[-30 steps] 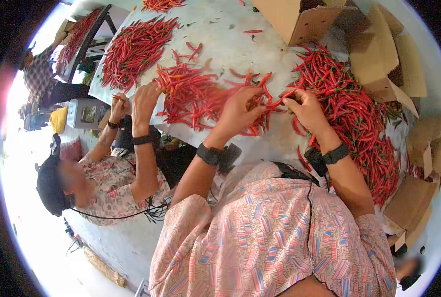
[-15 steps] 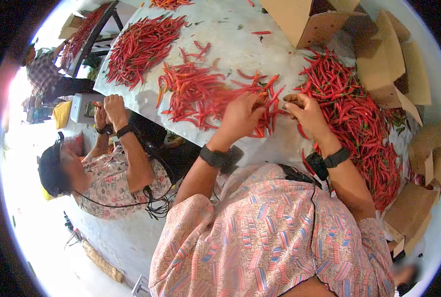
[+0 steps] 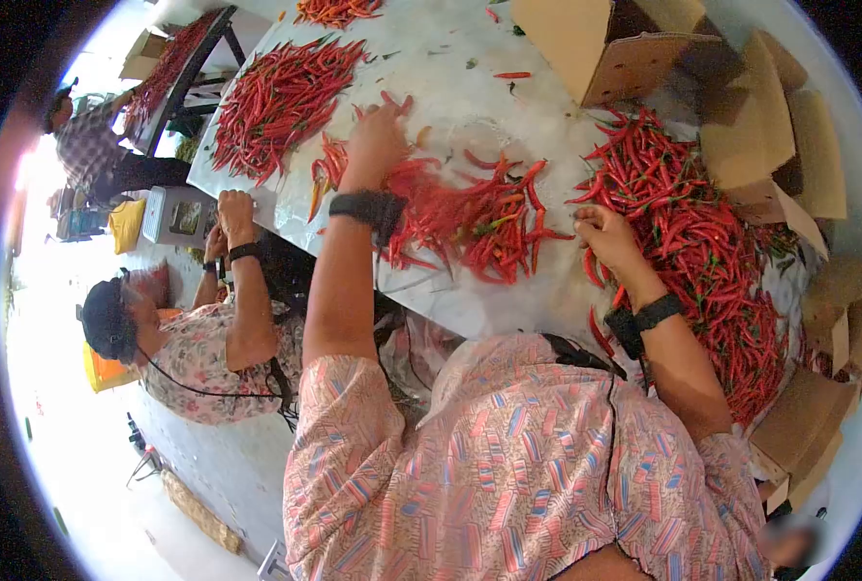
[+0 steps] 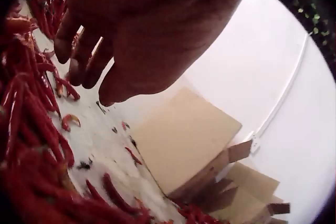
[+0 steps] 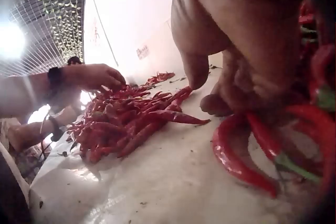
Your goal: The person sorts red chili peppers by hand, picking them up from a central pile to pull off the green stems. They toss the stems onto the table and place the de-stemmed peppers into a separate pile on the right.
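Observation:
Several red chilies lie in a loose middle pile (image 3: 504,228), with a few orange ones among them. My left hand (image 3: 378,145) is stretched over the far left part of this pile. In the left wrist view its fingers (image 4: 84,64) hang spread and relaxed above the table, nothing held. By the near left edge of the large right-hand chili pile (image 3: 707,252) is my right hand (image 3: 610,240). The right wrist view shows that hand's fingers loosely bent, a gap between two fingertips and no chili in it. A curved red chili (image 5: 236,161) lies just below them.
Another chili pile (image 3: 286,107) stands at the table's left edge. Cardboard boxes (image 3: 644,70) stand behind and beside the right pile. Another person (image 3: 213,334) sits on the left, hands raised by the table corner. A single chili (image 3: 513,75) lies farther back.
My left hand has swung left and away from me, from beside the right hand to the middle pile's far left. The chili between my hands earlier is gone from them. My right hand stays nearly in place.

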The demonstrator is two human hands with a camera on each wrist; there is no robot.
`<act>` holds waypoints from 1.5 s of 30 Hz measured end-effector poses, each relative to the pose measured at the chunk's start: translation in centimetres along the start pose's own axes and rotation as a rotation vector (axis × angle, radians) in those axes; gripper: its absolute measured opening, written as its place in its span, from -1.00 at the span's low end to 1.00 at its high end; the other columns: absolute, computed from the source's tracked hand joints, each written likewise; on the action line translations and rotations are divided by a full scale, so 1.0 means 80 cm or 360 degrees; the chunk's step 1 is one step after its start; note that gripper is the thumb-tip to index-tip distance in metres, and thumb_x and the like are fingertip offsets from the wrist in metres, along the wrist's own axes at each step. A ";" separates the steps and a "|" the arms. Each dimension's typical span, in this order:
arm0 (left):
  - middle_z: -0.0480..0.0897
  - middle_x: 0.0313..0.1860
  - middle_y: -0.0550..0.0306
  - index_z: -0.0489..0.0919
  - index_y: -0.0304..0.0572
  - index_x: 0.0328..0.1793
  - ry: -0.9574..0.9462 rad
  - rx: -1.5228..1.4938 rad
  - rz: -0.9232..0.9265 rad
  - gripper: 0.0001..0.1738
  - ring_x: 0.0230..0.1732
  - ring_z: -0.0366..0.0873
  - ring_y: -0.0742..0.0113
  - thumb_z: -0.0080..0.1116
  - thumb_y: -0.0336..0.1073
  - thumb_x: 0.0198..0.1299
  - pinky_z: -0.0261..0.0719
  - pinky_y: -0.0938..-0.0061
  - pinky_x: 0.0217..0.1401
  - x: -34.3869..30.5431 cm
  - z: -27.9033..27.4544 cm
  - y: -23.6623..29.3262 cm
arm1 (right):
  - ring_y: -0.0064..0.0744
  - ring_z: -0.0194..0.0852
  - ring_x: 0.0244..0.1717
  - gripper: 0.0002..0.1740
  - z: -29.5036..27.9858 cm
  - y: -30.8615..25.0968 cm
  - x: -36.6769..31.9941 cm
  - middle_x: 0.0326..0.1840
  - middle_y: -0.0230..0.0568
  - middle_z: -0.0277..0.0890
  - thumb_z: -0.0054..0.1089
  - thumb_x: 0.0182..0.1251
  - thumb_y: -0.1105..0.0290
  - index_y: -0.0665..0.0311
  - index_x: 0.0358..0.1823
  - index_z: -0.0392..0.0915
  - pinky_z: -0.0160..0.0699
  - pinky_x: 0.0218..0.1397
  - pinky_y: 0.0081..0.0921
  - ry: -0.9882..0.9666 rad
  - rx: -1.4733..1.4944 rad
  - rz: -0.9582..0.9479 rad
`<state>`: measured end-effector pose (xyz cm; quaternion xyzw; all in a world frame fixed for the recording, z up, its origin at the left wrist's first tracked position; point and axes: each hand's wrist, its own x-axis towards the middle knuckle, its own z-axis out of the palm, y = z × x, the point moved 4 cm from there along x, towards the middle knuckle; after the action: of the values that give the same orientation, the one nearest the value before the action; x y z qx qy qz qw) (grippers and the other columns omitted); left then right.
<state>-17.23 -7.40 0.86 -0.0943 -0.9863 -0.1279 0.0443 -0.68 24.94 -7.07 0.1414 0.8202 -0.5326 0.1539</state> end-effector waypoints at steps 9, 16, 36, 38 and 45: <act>0.45 -0.02 -0.02 0.40 -0.05 0.06 -0.0250 0.0418 0.0229 -0.64 -0.08 0.50 -0.11 -0.04 -0.26 0.10 0.50 0.12 -0.09 0.054 0.031 -0.010 | -0.19 0.52 -0.15 -0.73 -0.002 -0.020 -0.011 -0.20 -0.07 0.55 0.12 0.07 0.37 0.31 -0.18 0.51 0.43 -0.04 -0.36 0.0090 -0.0306 -0.0155; 0.54 -0.19 0.03 0.53 -0.07 -0.21 -0.0198 0.0502 0.0250 -0.78 -0.20 0.56 0.00 -0.08 -0.19 0.15 0.53 0.18 -0.19 0.030 0.039 -0.017 | -0.16 0.52 -0.13 -0.70 0.003 -0.020 -0.012 -0.19 -0.03 0.54 0.13 0.05 0.35 0.32 -0.17 0.51 0.43 -0.03 -0.36 0.0115 -0.0242 -0.0171; 0.56 -0.21 0.25 0.48 -0.34 -0.01 -0.1257 -0.2397 -0.0269 -0.71 -0.20 0.44 0.55 -0.12 -0.35 0.22 0.37 0.59 -0.06 -0.186 0.031 0.143 | -0.77 0.24 -0.52 -0.75 0.063 -0.126 -0.042 -0.47 -0.56 0.39 0.07 0.23 0.33 0.26 -0.11 0.51 0.22 -0.45 -0.76 -0.0420 0.0584 -0.0270; 0.56 -0.21 0.24 0.48 -0.35 -0.02 -0.1218 -0.2467 -0.0258 -0.72 -0.19 0.46 0.52 -0.12 -0.36 0.22 0.39 0.57 -0.07 -0.186 0.037 0.142 | -0.77 0.23 -0.54 -0.77 0.060 -0.126 -0.039 -0.50 -0.57 0.38 0.07 0.23 0.33 0.27 -0.15 0.52 0.22 -0.47 -0.76 -0.0401 0.0545 -0.0310; 0.55 -0.26 0.21 0.44 -0.28 0.08 -0.1241 -0.2737 -0.0442 -0.65 -0.26 0.50 0.46 -0.11 -0.21 0.28 0.49 0.55 -0.15 -0.197 0.048 0.137 | -0.75 0.18 -0.60 -0.82 0.032 -0.128 -0.047 -0.60 -0.53 0.33 0.13 0.20 0.30 0.27 -0.38 0.50 0.18 -0.56 -0.75 0.0006 0.0789 -0.0077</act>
<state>0.13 1.26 -1.95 -0.0126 -0.5021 -0.7729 -0.3878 -1.06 18.33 1.93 0.1563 0.6679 -0.7208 0.1002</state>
